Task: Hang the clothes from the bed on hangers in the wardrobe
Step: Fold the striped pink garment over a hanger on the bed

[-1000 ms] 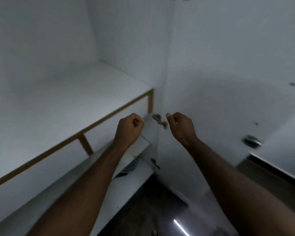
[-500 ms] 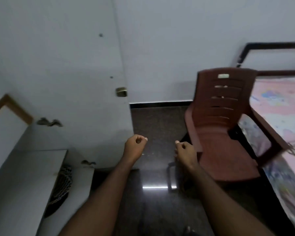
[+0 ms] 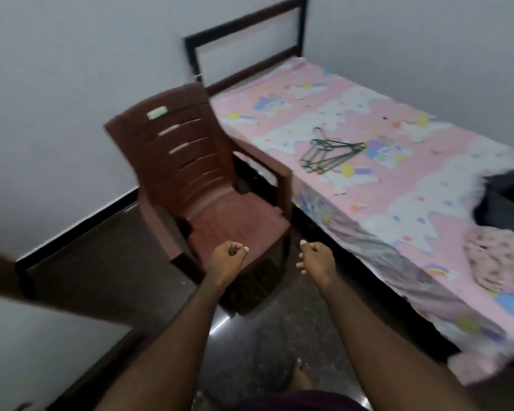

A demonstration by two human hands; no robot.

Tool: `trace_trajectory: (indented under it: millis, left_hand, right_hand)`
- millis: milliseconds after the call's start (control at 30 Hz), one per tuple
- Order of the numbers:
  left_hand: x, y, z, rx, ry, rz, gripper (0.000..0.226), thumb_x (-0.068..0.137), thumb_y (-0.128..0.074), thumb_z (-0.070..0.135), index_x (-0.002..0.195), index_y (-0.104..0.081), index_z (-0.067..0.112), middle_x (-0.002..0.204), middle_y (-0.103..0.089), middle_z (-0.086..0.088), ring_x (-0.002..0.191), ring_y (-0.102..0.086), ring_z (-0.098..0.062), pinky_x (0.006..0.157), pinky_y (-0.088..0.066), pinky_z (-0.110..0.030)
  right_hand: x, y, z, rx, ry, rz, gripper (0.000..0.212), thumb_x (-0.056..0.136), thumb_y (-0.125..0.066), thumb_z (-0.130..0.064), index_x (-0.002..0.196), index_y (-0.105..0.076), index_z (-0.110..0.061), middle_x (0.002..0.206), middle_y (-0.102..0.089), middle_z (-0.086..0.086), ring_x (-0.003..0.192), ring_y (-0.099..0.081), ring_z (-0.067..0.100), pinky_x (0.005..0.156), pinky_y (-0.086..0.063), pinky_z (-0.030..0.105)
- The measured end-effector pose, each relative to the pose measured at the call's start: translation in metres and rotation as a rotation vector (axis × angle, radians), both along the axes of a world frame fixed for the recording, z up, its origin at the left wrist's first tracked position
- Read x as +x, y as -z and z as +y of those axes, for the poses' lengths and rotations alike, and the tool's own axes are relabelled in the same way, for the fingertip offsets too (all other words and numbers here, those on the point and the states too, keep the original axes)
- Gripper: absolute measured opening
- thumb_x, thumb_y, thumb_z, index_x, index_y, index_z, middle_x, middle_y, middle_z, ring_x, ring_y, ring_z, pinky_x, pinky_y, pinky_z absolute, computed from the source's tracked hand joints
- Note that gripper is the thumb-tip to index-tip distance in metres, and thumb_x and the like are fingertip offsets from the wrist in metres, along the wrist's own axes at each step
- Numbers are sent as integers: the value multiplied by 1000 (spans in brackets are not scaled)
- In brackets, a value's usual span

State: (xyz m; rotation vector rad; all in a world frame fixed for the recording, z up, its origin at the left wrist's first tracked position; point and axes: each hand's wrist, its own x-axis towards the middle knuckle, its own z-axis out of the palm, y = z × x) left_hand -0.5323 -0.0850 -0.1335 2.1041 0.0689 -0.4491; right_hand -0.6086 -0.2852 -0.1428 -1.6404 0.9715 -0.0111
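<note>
Green wire hangers (image 3: 331, 154) lie in one overlapping pile mid-sheet on the bed (image 3: 413, 197); their count cannot be resolved. Two garments lie on the bed nearer the camera: one dark garment (image 3: 505, 200), cut off by the right frame edge, and one pink patterned garment (image 3: 499, 262), blurred. One brown plastic chair (image 3: 208, 185) stands beside the bed. Left hand (image 3: 227, 259) and right hand (image 3: 316, 258) are apart, both curled into fists, holding nothing.
</note>
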Motion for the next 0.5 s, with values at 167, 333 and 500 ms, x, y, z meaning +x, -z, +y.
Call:
trace_trajectory:
  millis: [167, 333, 500]
  left_hand:
    - [-4, -3, -124, -58, 190, 51, 11, 86, -69, 26, 88, -67, 16, 79, -70, -4, 75, -67, -23, 70, -55, -39]
    - [-5, -5, -216, -80, 374, 89, 9, 92, -65, 26, 96, -64, 17, 91, -69, -6, 89, -67, -22, 81, -55, -42]
    - [20, -3, -296, -133, 477, 147, 11, 95, -61, 23, 86, -60, 17, 87, -65, -9, 81, -63, -26, 66, -50, -35]
  right_hand:
    - [-33, -4, -96, 55, 228, -24, 31, 100, -52, -34, 84, -56, -8, 81, -63, 10, 67, -67, 21, 64, -55, 38]
    - [-57, 3, -162, 113, 433, -41, 26, 101, -51, -30, 93, -57, -7, 82, -62, 10, 68, -64, 23, 67, -54, 40]
    - [-49, 11, -222, 122, 540, -42, 28, 100, -52, -32, 100, -58, -5, 84, -61, 10, 65, -63, 21, 60, -50, 33]
